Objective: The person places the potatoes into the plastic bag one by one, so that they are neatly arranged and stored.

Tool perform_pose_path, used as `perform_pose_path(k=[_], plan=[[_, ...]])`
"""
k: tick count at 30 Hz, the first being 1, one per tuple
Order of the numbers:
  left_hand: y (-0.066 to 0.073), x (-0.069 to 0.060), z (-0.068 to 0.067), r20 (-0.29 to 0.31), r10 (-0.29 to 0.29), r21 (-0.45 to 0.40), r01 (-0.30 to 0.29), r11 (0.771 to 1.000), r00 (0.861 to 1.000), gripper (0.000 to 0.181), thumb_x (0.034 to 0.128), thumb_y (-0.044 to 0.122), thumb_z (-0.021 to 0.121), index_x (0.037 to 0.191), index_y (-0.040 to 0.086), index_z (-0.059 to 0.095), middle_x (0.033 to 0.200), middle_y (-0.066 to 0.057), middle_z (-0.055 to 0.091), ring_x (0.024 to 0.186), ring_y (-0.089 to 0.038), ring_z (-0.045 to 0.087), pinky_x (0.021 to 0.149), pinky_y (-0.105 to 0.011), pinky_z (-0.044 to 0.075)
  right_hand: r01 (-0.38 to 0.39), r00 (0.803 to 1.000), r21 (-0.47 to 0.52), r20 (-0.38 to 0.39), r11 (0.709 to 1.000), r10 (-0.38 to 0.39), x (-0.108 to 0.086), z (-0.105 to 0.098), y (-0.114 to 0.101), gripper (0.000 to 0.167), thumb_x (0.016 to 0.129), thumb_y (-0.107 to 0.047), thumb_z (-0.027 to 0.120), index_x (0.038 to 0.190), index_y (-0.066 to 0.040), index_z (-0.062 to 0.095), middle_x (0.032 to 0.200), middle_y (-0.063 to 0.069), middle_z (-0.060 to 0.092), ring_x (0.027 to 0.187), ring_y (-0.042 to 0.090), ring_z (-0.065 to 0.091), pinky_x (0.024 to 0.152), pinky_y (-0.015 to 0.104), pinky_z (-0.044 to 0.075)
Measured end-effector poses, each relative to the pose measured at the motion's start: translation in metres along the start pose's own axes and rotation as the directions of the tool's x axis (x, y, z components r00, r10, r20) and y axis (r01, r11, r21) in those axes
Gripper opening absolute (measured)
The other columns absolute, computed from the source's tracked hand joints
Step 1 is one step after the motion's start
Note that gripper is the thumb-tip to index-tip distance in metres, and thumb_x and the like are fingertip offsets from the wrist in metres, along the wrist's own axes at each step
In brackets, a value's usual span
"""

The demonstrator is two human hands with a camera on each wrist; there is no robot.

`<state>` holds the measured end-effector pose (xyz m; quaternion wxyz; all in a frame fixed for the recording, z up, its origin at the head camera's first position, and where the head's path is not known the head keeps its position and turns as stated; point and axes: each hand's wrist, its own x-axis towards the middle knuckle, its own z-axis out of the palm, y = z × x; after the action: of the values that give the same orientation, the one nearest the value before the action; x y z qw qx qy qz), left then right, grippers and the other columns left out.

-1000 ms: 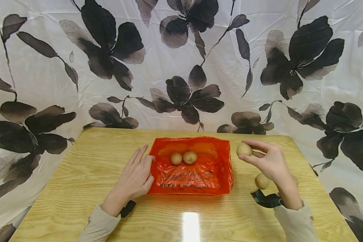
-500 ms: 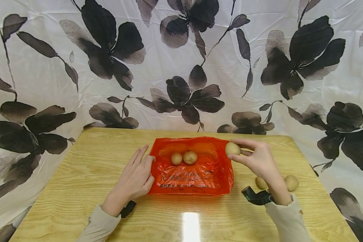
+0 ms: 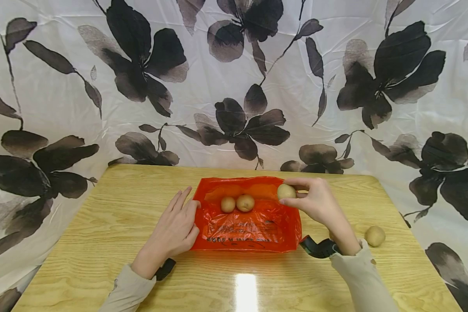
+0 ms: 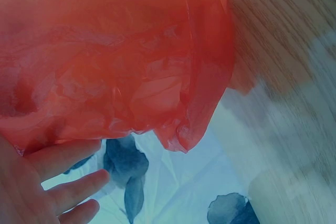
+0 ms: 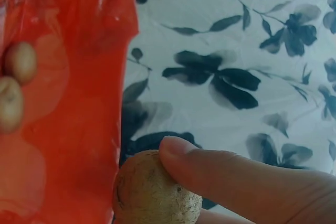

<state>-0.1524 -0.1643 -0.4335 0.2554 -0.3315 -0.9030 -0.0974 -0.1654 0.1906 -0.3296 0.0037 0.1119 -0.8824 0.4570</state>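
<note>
A red plastic bag stands open on the table, its sides raised. Inside it lie two potatoes, the smaller one beside the larger one. My left hand grips the bag's left rim, some fingers extended beyond it. My right hand pinches another potato between thumb and fingers, above the bag's right side. The right wrist view shows the thumb pressed on this held potato. In the left wrist view the bag's wall fills the upper left.
One more potato lies on the wooden table, right of my right wrist. A white cloth with dark flowers hangs behind the table's back edge. Wrist cameras sit on both arms.
My right hand has carried its potato leftward, from beside the bag to over its right side. A potato on the table is now hidden behind the right arm. The left hand stays put.
</note>
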Motion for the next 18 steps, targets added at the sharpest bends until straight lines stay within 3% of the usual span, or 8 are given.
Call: perform_pose_path(k=[8, 18], plan=[[0.001, 0.0, -0.001, 0.005, -0.001, 0.0, 0.001, 1.0, 1.0, 0.033, 0.0763, 0.016, 0.042, 0.102, -0.002, 0.052, 0.096, -0.017, 0.062, 0.136, -0.046, 0.039, 0.114, -0.057, 0.027, 0.067, 0.997, -0.192, 0.045, 0.979, -0.06, 0.015, 0.01, -0.005, 0.044, 0.074, -0.017, 0.084, 0.113, 0.0, 0.073, 0.106, 0.012, 0.073, 0.094, 0.027, 0.069, 0.079, 0.04, 0.056], [0.0, 0.0, 0.0, 0.002, 0.0, -0.001, 0.0, 1.0, 1.0, 0.032, 0.0761, 0.015, 0.042, 0.101, -0.002, 0.052, 0.099, -0.017, 0.061, 0.137, -0.045, 0.038, 0.113, -0.058, 0.028, 0.112, 0.987, -0.227, 0.137, 0.967, -0.082, 0.033, 0.024, -0.009, 0.038, 0.071, -0.012, 0.083, 0.105, 0.003, 0.074, 0.085, 0.007, 0.071, 0.075, 0.02, 0.063, 0.065, 0.031, 0.05]])
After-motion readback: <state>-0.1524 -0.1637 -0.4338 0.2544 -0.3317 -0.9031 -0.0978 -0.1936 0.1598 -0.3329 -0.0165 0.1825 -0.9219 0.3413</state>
